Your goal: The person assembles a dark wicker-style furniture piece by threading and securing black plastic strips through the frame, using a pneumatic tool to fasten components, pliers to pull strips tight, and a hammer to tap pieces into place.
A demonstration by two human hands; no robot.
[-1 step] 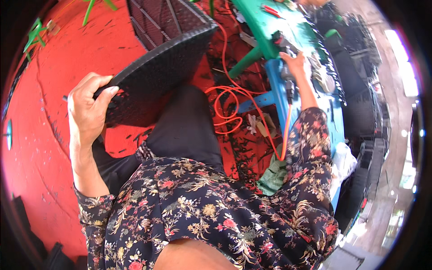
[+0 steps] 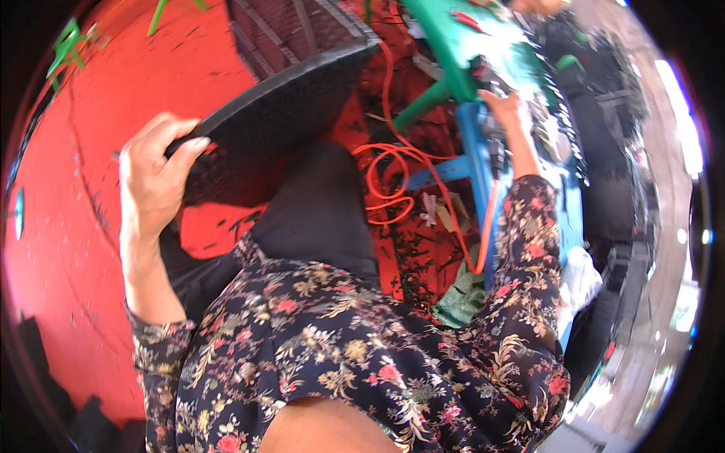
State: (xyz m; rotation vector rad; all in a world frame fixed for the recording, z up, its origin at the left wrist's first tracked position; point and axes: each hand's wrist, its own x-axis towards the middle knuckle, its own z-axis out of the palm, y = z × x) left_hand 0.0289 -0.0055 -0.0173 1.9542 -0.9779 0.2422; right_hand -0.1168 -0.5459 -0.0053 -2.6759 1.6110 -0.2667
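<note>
A black woven furniture piece, like a wicker panel on a frame, leans tilted against my dark-trousered leg. My left hand is closed on its near left corner, thumb on the close face and fingers over the edge. Over to the right, my right hand lies around a dark air staple gun on the blue stool. The thumb points left across the tool; the other fingers are partly hidden and blurred. An orange air hose runs from the tool's lower end.
The hose coils on the red floor among black scraps. A green table with red-handled pliers adjoins the blue stool. Green cloth lies below, white plastic beside it. Black woven pieces stand at right; another person's hand shows at top.
The whole view has shifted slightly to the right with some blur. Both hands keep their places on the panel and the tool.
</note>
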